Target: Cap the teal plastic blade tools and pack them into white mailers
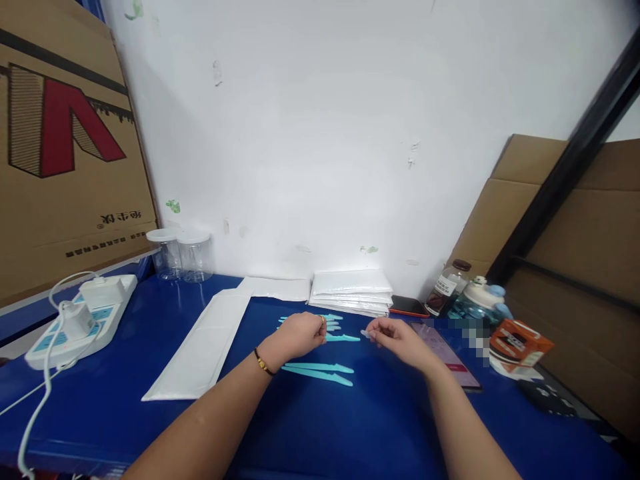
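While your left hand [303, 333] pinches a turquoise razor [344, 339] over the table [380, 420], your right hand [395, 339] holds a clear piece [366, 333], likely its removed cap — progress on the nearer pair [343, 367] and farther bunch [333, 318] is unclear.

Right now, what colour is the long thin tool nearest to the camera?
The tool is light turquoise, seen best in the head view.

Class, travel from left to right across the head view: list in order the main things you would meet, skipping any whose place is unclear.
Power strip, long white envelope, left hand, small translucent piece, right hand, brown-capped bottle, orange box.
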`<move>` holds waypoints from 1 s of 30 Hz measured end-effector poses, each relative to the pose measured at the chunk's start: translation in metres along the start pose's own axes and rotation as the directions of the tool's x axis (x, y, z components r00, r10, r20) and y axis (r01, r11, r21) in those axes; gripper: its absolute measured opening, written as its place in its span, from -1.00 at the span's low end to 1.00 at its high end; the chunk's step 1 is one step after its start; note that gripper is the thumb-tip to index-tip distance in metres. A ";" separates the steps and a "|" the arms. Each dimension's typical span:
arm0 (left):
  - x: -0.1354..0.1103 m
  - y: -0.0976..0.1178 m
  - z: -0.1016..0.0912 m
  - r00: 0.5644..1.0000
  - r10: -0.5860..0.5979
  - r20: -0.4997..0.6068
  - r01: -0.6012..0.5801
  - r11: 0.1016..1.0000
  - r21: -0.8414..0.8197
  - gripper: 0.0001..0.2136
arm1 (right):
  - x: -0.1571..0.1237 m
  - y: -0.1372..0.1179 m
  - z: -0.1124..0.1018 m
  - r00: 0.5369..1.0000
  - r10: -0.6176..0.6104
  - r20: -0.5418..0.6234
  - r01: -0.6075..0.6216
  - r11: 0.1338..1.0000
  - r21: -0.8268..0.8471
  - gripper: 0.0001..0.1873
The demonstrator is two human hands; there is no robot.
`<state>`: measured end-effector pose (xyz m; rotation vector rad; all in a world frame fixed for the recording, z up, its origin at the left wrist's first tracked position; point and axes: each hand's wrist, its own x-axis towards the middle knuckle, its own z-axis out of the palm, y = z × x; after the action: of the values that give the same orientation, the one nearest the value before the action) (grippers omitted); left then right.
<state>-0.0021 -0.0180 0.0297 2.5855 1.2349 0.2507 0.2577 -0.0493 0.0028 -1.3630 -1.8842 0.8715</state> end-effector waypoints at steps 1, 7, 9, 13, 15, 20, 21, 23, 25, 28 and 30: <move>0.000 -0.001 0.000 1.000 -0.002 0.008 0.002 1.000 -0.010 -0.90 | 0.000 -0.002 0.001 1.000 0.004 0.006 -0.004 1.000 -0.003 -0.66; 0.001 0.000 0.001 1.000 -0.023 0.022 0.024 0.999 -0.045 -0.90 | 0.001 -0.005 0.008 0.999 0.010 0.032 -0.009 1.000 -0.015 -0.68; 0.001 0.000 0.001 1.000 -0.024 0.020 0.025 0.998 -0.049 -0.91 | 0.001 -0.005 0.010 0.999 0.004 0.050 -0.005 1.000 0.007 -0.70; 0.002 -0.004 0.002 1.000 0.000 0.023 0.002 0.997 -0.082 -0.91 | 0.002 -0.005 0.010 1.000 -0.009 0.025 0.009 1.000 0.030 -0.71; 0.002 -0.006 0.003 0.999 0.016 0.027 -0.013 0.994 -0.104 -0.90 | 0.002 -0.004 0.008 1.000 -0.025 -0.016 0.026 0.999 0.031 -0.69; 0.003 -0.010 0.004 1.000 0.022 0.021 -0.020 0.994 -0.105 -0.90 | 0.002 -0.006 0.009 1.000 -0.020 0.008 0.020 1.000 0.002 -0.65; 0.003 -0.010 0.004 1.000 0.021 0.021 -0.019 0.994 -0.105 -0.90 | 0.002 -0.007 0.010 1.000 -0.013 0.016 0.013 1.000 -0.011 -0.65; 0.003 -0.009 0.003 1.000 0.020 0.024 -0.017 0.993 -0.117 -0.90 | 0.002 -0.009 0.011 1.000 -0.009 0.013 0.009 1.000 -0.027 -0.65; 0.003 -0.009 0.002 0.999 0.018 0.033 -0.013 0.991 -0.137 -0.90 | 0.001 -0.010 0.011 1.000 -0.017 0.000 0.017 1.000 -0.026 -0.67; 0.002 -0.008 0.001 0.999 0.024 0.033 -0.019 0.989 -0.145 -0.89 | 0.001 -0.011 0.011 1.000 -0.029 -0.008 0.029 0.999 -0.022 -0.71; 0.001 -0.009 0.000 0.999 0.027 0.035 -0.022 0.989 -0.147 -0.89 | 0.001 -0.010 0.010 1.000 -0.024 -0.005 0.024 0.999 -0.033 -0.71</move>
<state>-0.0074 -0.0117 0.0268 2.4701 1.1284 0.2854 0.2442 -0.0527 0.0058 -1.3585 -1.9149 0.8273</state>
